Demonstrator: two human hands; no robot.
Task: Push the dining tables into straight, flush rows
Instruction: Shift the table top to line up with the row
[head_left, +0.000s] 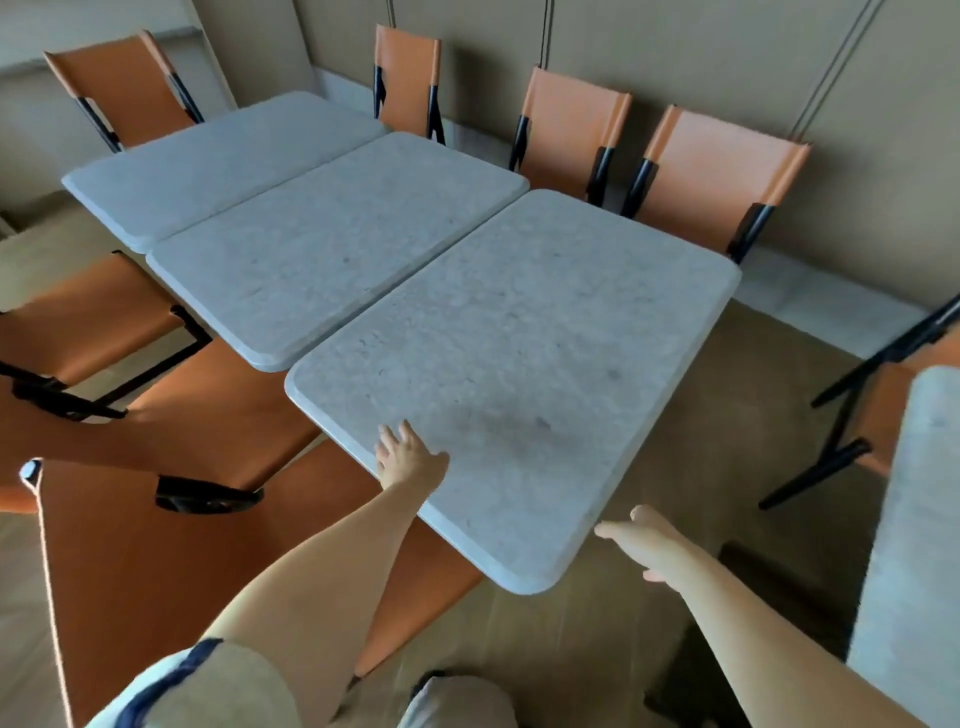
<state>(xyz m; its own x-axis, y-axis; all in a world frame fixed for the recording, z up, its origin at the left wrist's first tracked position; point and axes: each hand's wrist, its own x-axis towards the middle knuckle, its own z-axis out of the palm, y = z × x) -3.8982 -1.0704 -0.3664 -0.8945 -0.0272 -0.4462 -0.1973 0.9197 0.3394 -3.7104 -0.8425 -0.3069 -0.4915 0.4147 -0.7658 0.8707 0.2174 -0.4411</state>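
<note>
Left fingers (392, 441): lying spread and straight on the near desk's (519, 364) top by its near edge; gripping nothing
Right fingers (610, 531): reaching out loosely just beside that desk's near corner; whether they are touching it is unclear
Near desk: sitting beside the middle desk (332, 244), its near edge jutting out past that one's
Far desk (218, 166): lying alongside the middle one, also offset
Orange chairs (717, 166): standing along the wall and by the near side

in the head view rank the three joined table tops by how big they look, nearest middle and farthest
1. nearest table top, with the left hand on it
2. middle table top
3. farthest table top
Nearness probably explains the difference; they may be equal.
</note>
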